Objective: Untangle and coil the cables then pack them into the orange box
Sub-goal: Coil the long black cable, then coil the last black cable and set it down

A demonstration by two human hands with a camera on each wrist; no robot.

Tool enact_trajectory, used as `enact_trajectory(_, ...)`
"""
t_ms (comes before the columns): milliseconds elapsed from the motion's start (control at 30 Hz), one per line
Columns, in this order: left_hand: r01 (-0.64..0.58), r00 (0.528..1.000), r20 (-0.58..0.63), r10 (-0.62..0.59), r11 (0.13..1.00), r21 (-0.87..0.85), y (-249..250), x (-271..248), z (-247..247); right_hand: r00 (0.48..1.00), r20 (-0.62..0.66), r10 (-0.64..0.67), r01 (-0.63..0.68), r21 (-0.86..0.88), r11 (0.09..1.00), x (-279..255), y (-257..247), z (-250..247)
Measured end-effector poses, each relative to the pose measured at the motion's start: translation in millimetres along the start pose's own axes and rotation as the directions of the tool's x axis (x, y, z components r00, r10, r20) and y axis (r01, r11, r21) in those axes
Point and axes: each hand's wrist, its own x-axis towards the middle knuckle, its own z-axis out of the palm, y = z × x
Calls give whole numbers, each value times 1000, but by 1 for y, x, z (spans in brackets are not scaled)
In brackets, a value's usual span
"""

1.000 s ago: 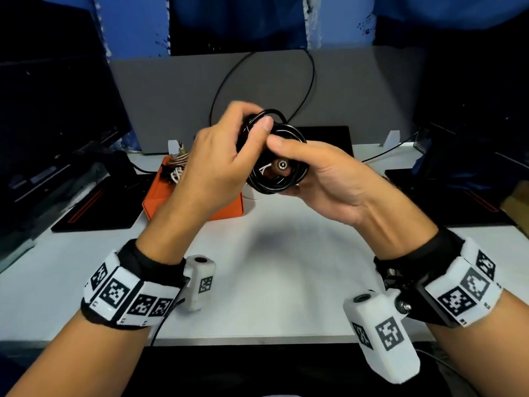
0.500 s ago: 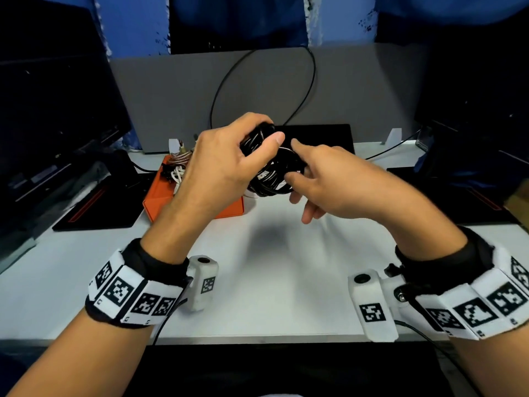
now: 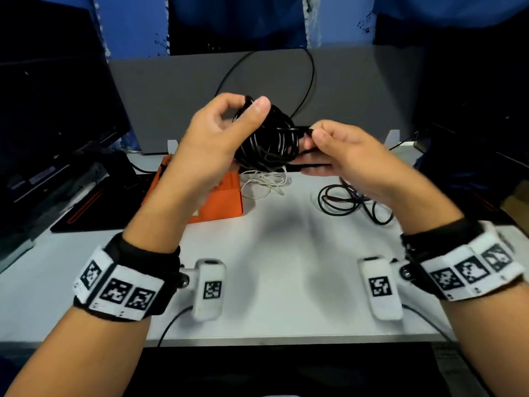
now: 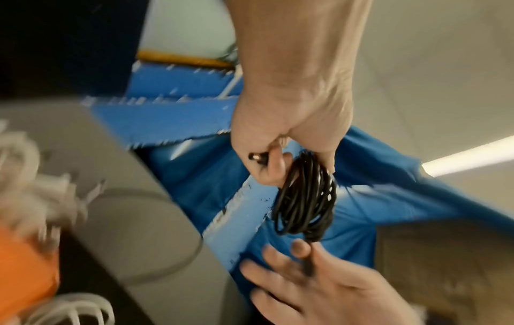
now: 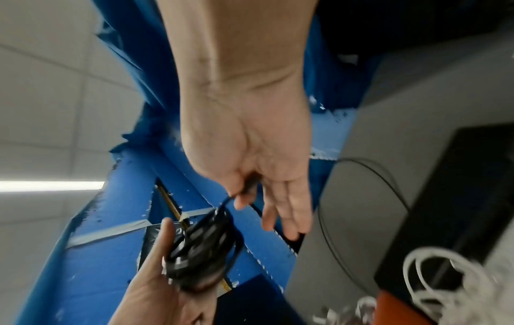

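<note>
Above a white bench [image 3: 286, 253], the left hand [image 3: 211, 138] grips a black coil [image 3: 269, 141]; the right hand [image 3: 343, 150] pinches its loose end, box [image 3: 226, 202] lying below-left.

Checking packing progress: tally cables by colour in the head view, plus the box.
Black cables: 3 (held coil, loose cable on the table, loop against the grey partition)
White cable tangles: 1, strands can't be separated
Orange boxes: 1
Total: 5
</note>
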Motion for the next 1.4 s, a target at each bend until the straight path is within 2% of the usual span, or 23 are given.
enact_trajectory(33, 65, 995, 85, -53, 987, -145, -3, 2, 1, 999, -33, 8, -1, 211, 977, 5, 4, 6)
enact_trajectory(67, 102, 985, 160, -68, 972, -210, -8, 4, 1, 999, -44, 15, 3, 389, 921, 7, 5, 9)
enact_trajectory(100, 111, 974, 219, -64, 971, -211, -14, 5, -1, 999, -49, 20, 7, 491, 871, 7, 4, 9)
enact_trajectory(133, 95, 964, 260, -52, 983, -156, -19, 7, -4, 998, -57, 19, 14, 523, 852, 7, 2, 7)
enact_trajectory(300, -3, 928, 368, -61, 985, 171, -16, 22, -6, 988, -147, 50, 19, 435, 900, 9, 6, -3)
enact_trajectory(367, -22, 913, 393, -108, 949, 314, -14, 37, -2, 976, -205, 67, 20, 392, 920, 15, 12, -7)
enact_trajectory(433, -37, 891, 414, -188, 878, 477, -21, 51, 1, 968, -234, 85, -2, 331, 944, 20, 19, -15)
enact_trajectory(467, -21, 879, 415, -234, 851, 525, -27, 58, 3, 966, -236, 104, -24, 319, 948, 24, 23, -19)
enact_trajectory(533, 56, 864, 401, -305, 850, 524, -38, 71, 11, 964, -215, 156, -73, 352, 933, 32, 35, -30)
enact_trajectory(600, 115, 874, 350, -337, 843, 525, -46, 81, 21, 956, -212, 204, -109, 389, 915, 41, 46, -41)
enact_trajectory(667, 39, 919, 285, -273, 781, 623, -51, 88, 34, 940, -234, 247, -140, 397, 907, 50, 53, -52)
enact_trajectory(733, -117, 951, 285, -118, 717, 688, -57, 93, 53, 920, -268, 287, -180, 362, 914, 61, 60, -62)
enact_trajectory(800, -280, 922, 386, -24, 647, 709, -64, 99, 75, 894, -296, 337, -240, 318, 917, 71, 72, -70)
enact_trajectory(867, -387, 858, 505, -92, 530, 755, -75, 108, 97, 864, -307, 398, -300, 321, 898, 79, 87, -75)
enact_trajectory(933, -429, 813, 546, -203, 424, 797, -90, 116, 111, 839, -277, 469, -358, 369, 858, 85, 104, -78)
enact_trajectory(1033, -455, 785, 553, -279, 344, 821, -110, 125, 127, 801, -248, 545, -413, 429, 803, 84, 129, -81)
enact_trajectory(1100, -506, 744, 587, -319, 304, 807, -120, 128, 136, 777, -248, 579, -460, 405, 790, 79, 143, -81)
enact_trajectory(1167, -546, 715, 600, -358, 250, 800, -129, 130, 145, 767, -260, 587, -529, 261, 808, 75, 154, -82)
enact_trajectory(1200, -548, 716, 592, -370, 227, 805, -134, 131, 149, 771, -278, 572, -560, 131, 818, 73, 155, -83)
enact_trajectory(1267, -533, 734, 560, -385, 186, 826, -143, 133, 153, 817, -305, 489, -559, -216, 801, 71, 155, -84)
enact_trajectory(1300, -516, 747, 539, -389, 172, 839, -147, 135, 154, 847, -292, 443, -530, -409, 743, 71, 156, -86)
enact_trajectory(1333, -496, 762, 519, -386, 165, 852, -150, 137, 153, 863, -263, 431, -499, -580, 644, 69, 152, -87)
enact_trajectory(1400, -458, 787, 485, -380, 166, 873, -159, 144, 152, 862, -213, 459, -428, -790, 438, 63, 145, -88)
